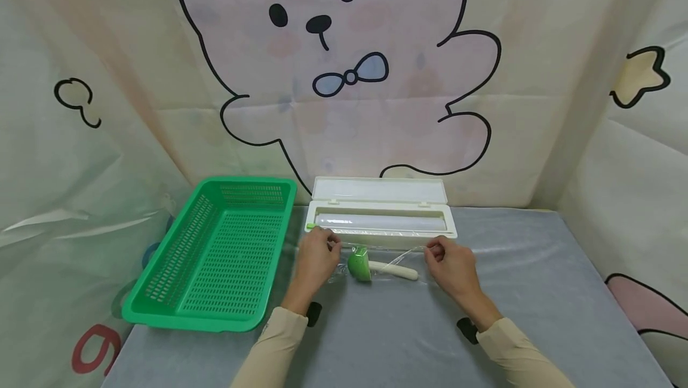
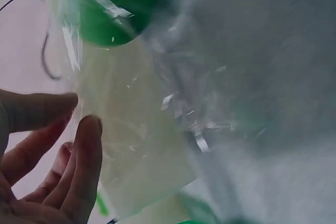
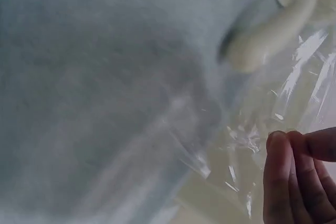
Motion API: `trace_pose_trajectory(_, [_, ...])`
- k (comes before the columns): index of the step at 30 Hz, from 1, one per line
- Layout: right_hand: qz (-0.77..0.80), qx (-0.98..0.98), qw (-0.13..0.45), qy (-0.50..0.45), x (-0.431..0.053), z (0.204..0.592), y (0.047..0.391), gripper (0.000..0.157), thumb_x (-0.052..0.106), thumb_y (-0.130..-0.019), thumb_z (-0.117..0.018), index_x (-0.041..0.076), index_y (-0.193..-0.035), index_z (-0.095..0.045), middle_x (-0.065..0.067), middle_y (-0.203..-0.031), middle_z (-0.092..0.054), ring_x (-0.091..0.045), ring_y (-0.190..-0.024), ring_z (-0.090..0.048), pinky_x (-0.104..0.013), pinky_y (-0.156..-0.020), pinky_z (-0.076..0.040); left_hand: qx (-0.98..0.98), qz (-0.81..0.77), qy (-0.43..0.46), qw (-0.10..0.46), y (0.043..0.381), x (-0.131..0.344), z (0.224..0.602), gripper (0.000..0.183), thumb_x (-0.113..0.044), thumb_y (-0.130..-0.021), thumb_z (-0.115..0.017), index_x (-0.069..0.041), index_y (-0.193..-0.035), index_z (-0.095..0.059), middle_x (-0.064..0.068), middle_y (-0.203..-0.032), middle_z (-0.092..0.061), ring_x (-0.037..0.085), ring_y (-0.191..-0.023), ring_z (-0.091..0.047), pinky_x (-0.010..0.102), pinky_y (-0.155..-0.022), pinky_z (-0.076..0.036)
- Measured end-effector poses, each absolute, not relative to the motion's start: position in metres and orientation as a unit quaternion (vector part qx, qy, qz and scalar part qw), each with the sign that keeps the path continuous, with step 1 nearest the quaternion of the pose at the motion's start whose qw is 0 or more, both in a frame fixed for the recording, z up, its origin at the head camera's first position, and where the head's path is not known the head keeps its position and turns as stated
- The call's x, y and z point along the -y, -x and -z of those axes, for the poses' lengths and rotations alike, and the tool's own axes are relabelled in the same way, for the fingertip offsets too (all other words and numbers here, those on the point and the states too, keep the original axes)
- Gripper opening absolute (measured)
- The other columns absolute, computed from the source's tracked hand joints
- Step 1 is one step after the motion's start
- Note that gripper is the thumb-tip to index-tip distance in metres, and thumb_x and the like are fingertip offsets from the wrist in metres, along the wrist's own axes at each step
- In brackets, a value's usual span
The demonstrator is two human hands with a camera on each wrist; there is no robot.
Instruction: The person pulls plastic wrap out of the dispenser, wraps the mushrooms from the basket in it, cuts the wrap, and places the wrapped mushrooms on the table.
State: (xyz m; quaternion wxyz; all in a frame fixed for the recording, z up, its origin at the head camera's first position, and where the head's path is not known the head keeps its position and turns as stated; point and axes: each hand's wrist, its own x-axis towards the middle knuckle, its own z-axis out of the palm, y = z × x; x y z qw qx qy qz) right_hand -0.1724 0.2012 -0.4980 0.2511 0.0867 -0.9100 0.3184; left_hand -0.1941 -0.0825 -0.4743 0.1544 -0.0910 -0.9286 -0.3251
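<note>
A toy mushroom with a rounded green cap and a smooth white stem (image 1: 359,265) lies on the grey, cloth-covered tabletop (image 1: 387,340), between the person's 2 hands and slightly nearer the body than their fingertips. Its long axis runs left to right, roughly along the long white plastic film dispenser (image 1: 387,237) just beyond it; the stem's free end angles a little toward the person.

The left hand (image 1: 318,256) is nearer the cap, which sits just to its right; the right hand (image 1: 454,265) is nearer the stem's end, which points its way. Both hands pinch a sheet of crinkled, clear plastic film (image 2: 167,101) between thumb and fingers, and neither grips the mushroom. The film crosses the cap; whether any passes beneath, one cannot tell.

The dispenser's lid (image 1: 378,189) is raised. Left of the left hand stands a rectangular green plastic basket (image 1: 247,181) with slotted walls.
</note>
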Motion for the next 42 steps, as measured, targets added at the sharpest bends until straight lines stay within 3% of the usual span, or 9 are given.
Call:
trace_pose_trajectory(5, [-0.3,0.927,0.204,-0.098,-0.195,0.517,0.177,0.005,-0.001,-0.083,-0.075,0.001,-0.087,-0.072,-0.007,-0.076,-0.071,-0.023,-0.068,-0.067,-0.044,-0.064,-0.053,0.934,0.296,0.085,0.183,0.198,0.076,0.498,0.01,0.001,-0.083,-0.078,-0.005,-0.074,-0.076,0.007,-0.077,-0.064,0.023,-0.066,-0.062,0.039,-0.061,-0.053])
trace_pose_trajectory(10, [-0.238,0.943,0.173,-0.156,-0.193,0.524,0.173,0.02,0.008,-0.086,-0.079,-0.004,-0.101,-0.075,-0.016,-0.092,-0.069,-0.037,-0.086,-0.064,-0.053,-0.077,-0.052,0.937,0.307,0.088,0.143,0.199,0.074,0.515,0.007,0.001,-0.083,-0.078,-0.004,-0.078,-0.077,0.007,-0.074,-0.071,0.023,-0.066,-0.067,0.039,-0.06,-0.055])
trace_pose_trajectory(16, [-0.195,0.948,0.139,-0.21,-0.196,0.528,0.165,0.044,0.022,-0.088,-0.08,-0.008,-0.119,-0.07,-0.016,-0.103,-0.061,-0.034,-0.091,-0.061,-0.05,-0.079,-0.051,0.932,0.328,0.121,0.092,0.195,0.077,0.523,0.008,0.005,-0.092,-0.067,0.003,-0.098,-0.072,0.013,-0.088,-0.072,0.028,-0.078,-0.069,0.038,-0.066,-0.056])
trace_pose_trajectory(22, [-0.182,0.943,0.135,-0.241,-0.202,0.531,0.163,0.061,0.026,-0.081,-0.087,-0.008,-0.127,-0.065,-0.015,-0.108,-0.059,-0.031,-0.096,-0.06,-0.048,-0.082,-0.05,0.918,0.358,0.17,0.028,0.188,0.085,0.52,0.017,-0.006,-0.099,-0.059,-0.003,-0.116,-0.061,0.011,-0.111,-0.062,0.027,-0.099,-0.063,0.042,-0.08,-0.054])
trace_pose_trajectory(28, [-0.172,0.928,0.197,-0.264,-0.201,0.536,0.168,0.039,0.009,-0.075,-0.09,-0.004,-0.108,-0.073,-0.01,-0.096,-0.059,-0.024,-0.083,-0.057,-0.042,-0.072,-0.05,0.922,0.324,0.213,-0.001,0.185,0.089,0.526,0.05,-0.011,-0.091,-0.076,-0.003,-0.134,-0.051,0.012,-0.123,-0.06,0.028,-0.114,-0.06,0.045,-0.095,-0.051])
trace_pose_trajectory(32, [-0.19,0.923,0.206,-0.262,-0.202,0.533,0.168,0.027,0.005,-0.08,-0.085,-0.001,-0.104,-0.074,-0.007,-0.093,-0.061,-0.023,-0.081,-0.06,-0.042,-0.07,-0.051,0.922,0.33,0.2,0.03,0.183,0.088,0.524,0.042,-0.013,-0.092,-0.076,-0.005,-0.129,-0.057,0.011,-0.113,-0.067,0.028,-0.106,-0.064,0.045,-0.088,-0.053])
trace_pose_trajectory(39, [-0.345,0.9,0.2,-0.178,-0.209,0.517,0.165,0.022,0.004,-0.091,-0.075,0.003,-0.111,-0.065,0.0,-0.091,-0.065,-0.017,-0.083,-0.062,-0.038,-0.073,-0.052,0.886,0.43,0.164,0.056,0.181,0.089,0.507,0.031,-0.032,-0.104,-0.061,-0.011,-0.126,-0.055,0.006,-0.105,-0.07,0.022,-0.097,-0.067,0.042,-0.079,-0.054])
trace_pose_trajectory(42, [-0.415,0.882,0.192,-0.114,-0.209,0.507,0.167,0.016,0.013,-0.094,-0.075,0.007,-0.104,-0.065,0.001,-0.086,-0.07,-0.015,-0.078,-0.065,-0.029,-0.069,-0.05,0.856,0.489,0.16,0.052,0.182,0.089,0.497,0.037,-0.034,-0.099,-0.069,-0.013,-0.124,-0.054,0.007,-0.106,-0.07,0.024,-0.1,-0.066,0.048,-0.082,-0.053])
